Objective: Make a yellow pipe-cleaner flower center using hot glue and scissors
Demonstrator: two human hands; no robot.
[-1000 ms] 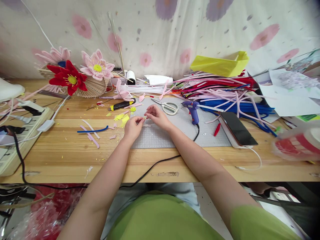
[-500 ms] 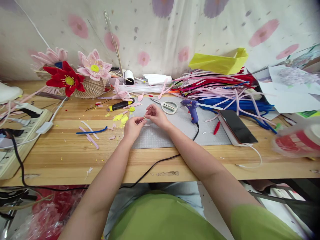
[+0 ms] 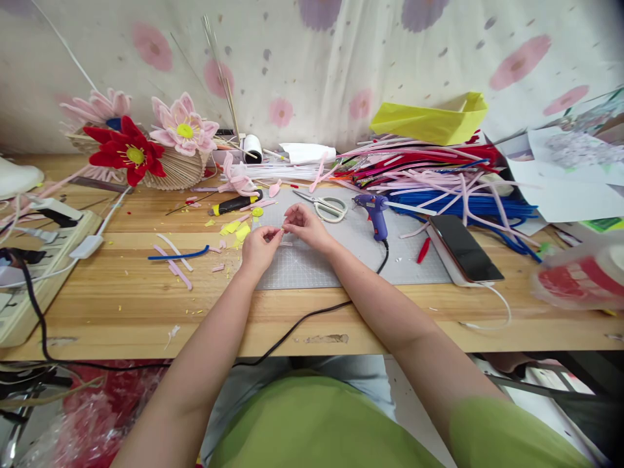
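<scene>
Over the grey cutting mat (image 3: 312, 273), my left hand (image 3: 260, 247) and my right hand (image 3: 306, 226) meet, fingertips pinched close together. Something tiny and pale lies between the fingertips, too small to name. Just beyond my right hand are scissors (image 3: 331, 209) with pale handles. A purple glue gun (image 3: 374, 214) lies to the right with a white stick in its back. Yellow scraps (image 3: 242, 233) are scattered left of my hands, near a black and yellow cutter (image 3: 236, 205).
Fuzzy stems in pink, red and blue (image 3: 463, 205) fill the back right. A phone (image 3: 465, 247) and a cup (image 3: 580, 276) stand right. Fuzzy flowers (image 3: 127, 153) and a power strip (image 3: 53, 279) are left. A black cable (image 3: 312, 313) crosses the front.
The fingertips of my two hands have shifted very slightly against each other. The things on the table have not moved, apart from a small shift of the view.
</scene>
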